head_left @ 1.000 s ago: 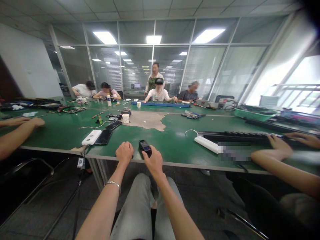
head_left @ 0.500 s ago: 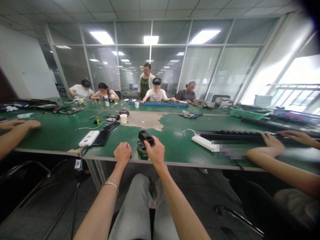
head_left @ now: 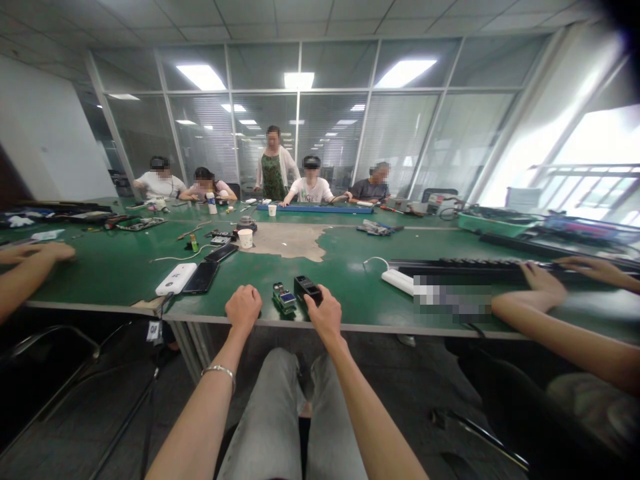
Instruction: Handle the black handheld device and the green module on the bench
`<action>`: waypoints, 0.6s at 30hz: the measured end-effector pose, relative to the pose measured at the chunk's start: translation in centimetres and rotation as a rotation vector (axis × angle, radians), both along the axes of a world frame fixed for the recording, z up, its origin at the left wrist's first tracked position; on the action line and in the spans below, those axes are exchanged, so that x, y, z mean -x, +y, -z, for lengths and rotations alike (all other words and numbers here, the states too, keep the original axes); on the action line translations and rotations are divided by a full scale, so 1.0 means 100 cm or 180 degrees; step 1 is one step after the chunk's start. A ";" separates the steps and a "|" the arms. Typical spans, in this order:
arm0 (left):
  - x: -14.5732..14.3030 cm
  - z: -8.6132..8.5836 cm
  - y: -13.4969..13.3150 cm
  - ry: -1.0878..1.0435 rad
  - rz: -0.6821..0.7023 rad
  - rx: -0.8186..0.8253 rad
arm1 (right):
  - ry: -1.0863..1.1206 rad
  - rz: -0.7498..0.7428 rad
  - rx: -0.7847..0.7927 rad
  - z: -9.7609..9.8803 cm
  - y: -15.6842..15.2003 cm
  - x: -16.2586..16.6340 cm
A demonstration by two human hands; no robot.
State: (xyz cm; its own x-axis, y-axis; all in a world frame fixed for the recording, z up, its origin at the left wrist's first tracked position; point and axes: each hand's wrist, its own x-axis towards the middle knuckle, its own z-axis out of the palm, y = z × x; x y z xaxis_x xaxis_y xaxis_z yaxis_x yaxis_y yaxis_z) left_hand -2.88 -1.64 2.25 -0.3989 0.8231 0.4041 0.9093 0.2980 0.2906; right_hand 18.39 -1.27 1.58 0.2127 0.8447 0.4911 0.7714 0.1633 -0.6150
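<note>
My right hand grips a small black cover resting on the green table near its front edge. Just left of it lies a small green circuit board with a little display, uncovered. My left hand is curled into a fist on the table left of the board, touching nothing I can make out; a silver bracelet sits on that wrist.
A white power bank and a black phone lie to the left, a paper cup further back. A white power strip and a black keyboard are at right under another person's hands. Several people sit at the far side.
My right hand lifted the black cover off the green circuit board, moved it right and set it down beside the board. The left fist stayed put.
</note>
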 end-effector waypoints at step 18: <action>0.001 0.000 0.000 -0.0081 0.0026 0.0022 | -0.0118 -0.0080 -0.0092 0.012 -0.002 -0.004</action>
State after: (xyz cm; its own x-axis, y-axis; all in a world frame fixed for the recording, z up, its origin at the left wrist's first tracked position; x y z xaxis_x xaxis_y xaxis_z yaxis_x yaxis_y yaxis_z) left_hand -3.02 -1.66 2.28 -0.4023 0.8292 0.3881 0.9040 0.2928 0.3115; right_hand 18.83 -1.43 0.37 0.1728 0.8350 0.5224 0.7890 0.2002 -0.5809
